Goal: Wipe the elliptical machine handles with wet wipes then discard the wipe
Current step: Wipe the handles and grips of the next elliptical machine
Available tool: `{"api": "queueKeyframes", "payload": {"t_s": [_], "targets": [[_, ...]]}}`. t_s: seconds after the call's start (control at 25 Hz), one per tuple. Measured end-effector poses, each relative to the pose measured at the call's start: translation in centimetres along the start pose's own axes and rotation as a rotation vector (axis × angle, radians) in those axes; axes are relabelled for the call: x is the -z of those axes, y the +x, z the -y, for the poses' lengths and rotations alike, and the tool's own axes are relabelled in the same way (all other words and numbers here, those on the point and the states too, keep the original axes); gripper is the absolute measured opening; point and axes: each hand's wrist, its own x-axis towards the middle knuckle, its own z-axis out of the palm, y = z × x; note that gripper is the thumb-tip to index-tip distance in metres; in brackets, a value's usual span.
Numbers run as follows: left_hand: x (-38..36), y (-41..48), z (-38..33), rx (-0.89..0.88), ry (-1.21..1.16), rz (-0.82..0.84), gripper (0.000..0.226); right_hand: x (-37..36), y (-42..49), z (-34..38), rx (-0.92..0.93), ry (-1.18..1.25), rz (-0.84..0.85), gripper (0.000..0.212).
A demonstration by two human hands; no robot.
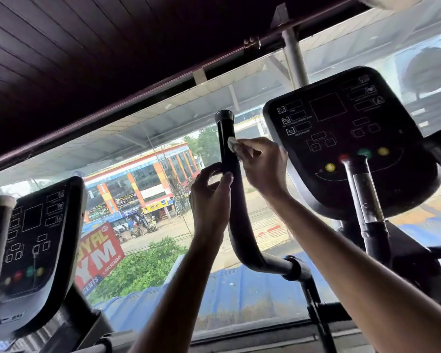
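— What is being held on the black handle (233, 189)?

— A white wipe (231, 143) is pressed against its upper part, just below the flared cap, by the closed fingers of the right hand (261, 163).

— And lower down?

— The handle is pinched by the left hand (210, 197), thumb and fingers curled around it just beneath the wipe. A console (351, 138) is seen just beside the right hand.

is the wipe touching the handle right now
Touching. The head view shows the right hand pressing the white wipe flat against the side of the black handle, with no gap visible between them.
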Motion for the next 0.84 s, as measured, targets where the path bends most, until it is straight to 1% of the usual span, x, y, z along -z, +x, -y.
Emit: {"api": "queueKeyframes", "payload": {"t_s": [0.08, 0.2, 0.28, 0.4, 0.56, 0.68, 0.76, 0.84], "targets": [[0.0, 0.2, 0.1, 0.013, -0.003, -0.02, 0.024, 0.1, 0.4, -0.2, 0.064, -0.054, -0.008, 0.017], [-0.1, 0.6, 0.3, 0.02, -0.038, -0.011, 0.03, 1.5, -2.1, -0.5, 0.053, -0.002, 0.071, 0.011], [-0.3, 0.8, 0.2, 0.016, -0.051, -0.003, 0.029, 1.4, -1.7, -0.7, 0.046, 0.018, 0.101, 0.012], [-0.5, 1.1, 0.1, 0.014, -0.062, -0.008, 0.024, -0.5, 2.2, -0.3, 0.073, -0.047, 0.029, 0.018], [-0.5, 1.2, 0.0, 0.029, -0.065, -0.022, 0.026, -2.2, 5.8, -0.2, -0.071, -0.056, 0.004, 0.025], [-0.3, 1.2, 0.2, 0.038, -0.081, -0.002, 0.022, -1.6, 4.3, -1.5, 0.006, -0.099, 0.032, 0.023], [-0.3, 1.3, 0.2, 0.032, -0.085, 0.01, 0.025, -1.3, 4.7, -2.0, 0.043, -0.073, 0.054, 0.023], [-0.3, 1.3, 0.4, 0.033, -0.11, 0.008, 0.027, -1.7, 6.4, -1.4, -0.006, -0.094, 0.05, 0.025]]}}
